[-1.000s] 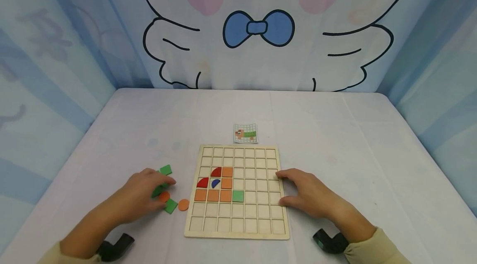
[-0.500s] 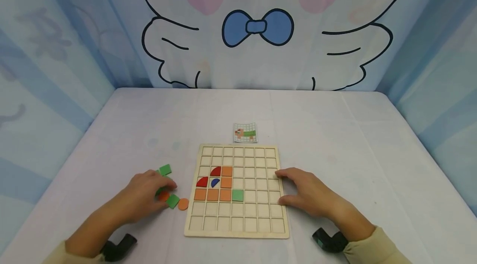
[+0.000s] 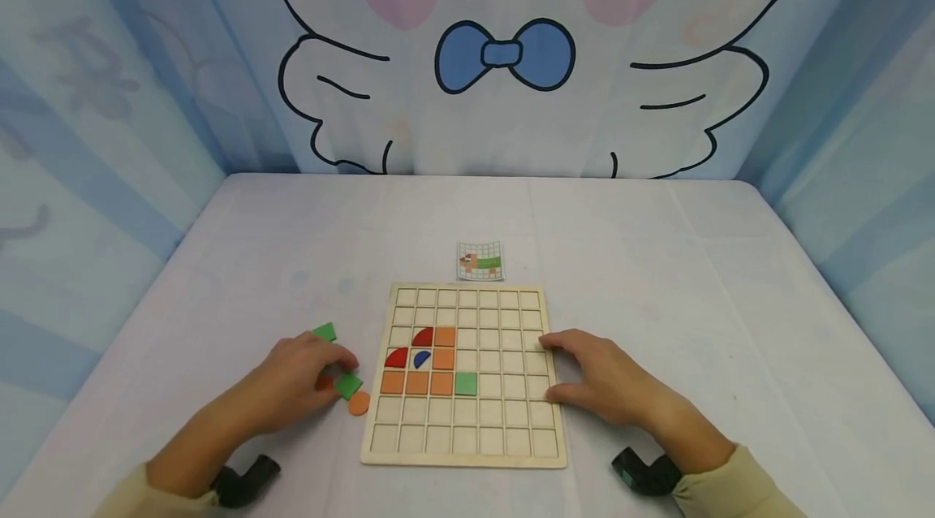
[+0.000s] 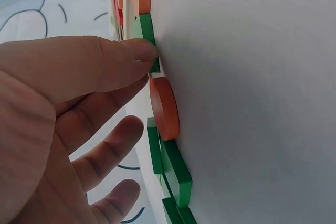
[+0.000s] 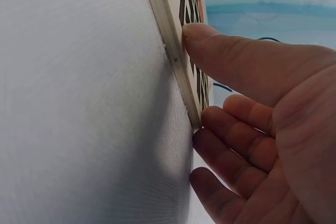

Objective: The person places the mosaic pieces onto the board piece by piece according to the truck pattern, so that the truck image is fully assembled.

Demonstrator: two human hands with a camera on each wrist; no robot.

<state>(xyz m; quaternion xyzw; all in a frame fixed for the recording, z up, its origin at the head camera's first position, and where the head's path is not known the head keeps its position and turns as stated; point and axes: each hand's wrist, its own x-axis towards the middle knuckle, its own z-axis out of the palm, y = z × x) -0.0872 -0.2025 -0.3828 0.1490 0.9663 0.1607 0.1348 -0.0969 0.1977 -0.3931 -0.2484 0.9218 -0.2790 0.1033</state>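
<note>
My left hand [image 3: 303, 380] pinches a green square tile [image 3: 348, 386] between thumb and fingers, left of the wooden grid board [image 3: 467, 455]. In the left wrist view the thumb lies against this tile [image 4: 145, 27]. An orange disc [image 3: 359, 403] lies beside it, near the board. Another orange disc [image 4: 165, 109] and several green tiles [image 4: 177, 173] lie under and behind the hand. My right hand [image 3: 606, 376] rests thumb and fingertips on the board's right edge. On the board sit red quarter-circles [image 3: 397, 357], orange squares [image 3: 441, 383], a blue-and-white piece [image 3: 421, 360] and one green square [image 3: 466, 384].
A small card [image 3: 480, 261] with a gridded picture of a green and orange animal lies just beyond the board. White cloth [image 3: 657, 258] covers the table. A printed curtain [image 3: 504, 120] hangs behind it, with more curtains on both sides.
The left hand has shifted right, and the green square tile has slid up and right with it, toward the board. The right hand and board stay put.
</note>
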